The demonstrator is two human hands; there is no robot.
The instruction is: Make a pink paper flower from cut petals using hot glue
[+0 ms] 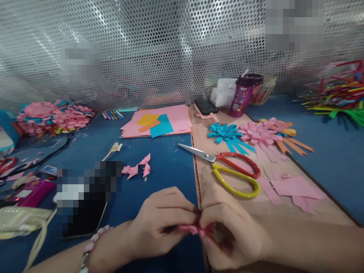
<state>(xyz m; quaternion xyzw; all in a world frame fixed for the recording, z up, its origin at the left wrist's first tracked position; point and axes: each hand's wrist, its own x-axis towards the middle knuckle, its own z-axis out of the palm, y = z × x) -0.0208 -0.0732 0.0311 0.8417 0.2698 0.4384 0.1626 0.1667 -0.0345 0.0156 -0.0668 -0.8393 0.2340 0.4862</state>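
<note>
My left hand (159, 223) and my right hand (233, 227) meet at the bottom centre, fingers curled and pinched together on a small piece of folded pink paper (193, 229) held between them. Most of the paper is hidden by my fingers. Scissors (227, 168) with one red and one yellow handle lie just beyond my right hand on a brown cardboard sheet (264, 204). Small folded pink paper pieces (138, 167) lie on the blue table (165, 167) ahead of my left hand.
A stack of pink, orange and teal paper (162, 121) lies at the back. Blue and pink paper flowers (250, 134) rest on the cardboard, more pink flowers (54, 115) at far left. A purple cup (244, 94), pens (112, 113), a phone (82, 212) and coloured strips (341, 94) surround the area.
</note>
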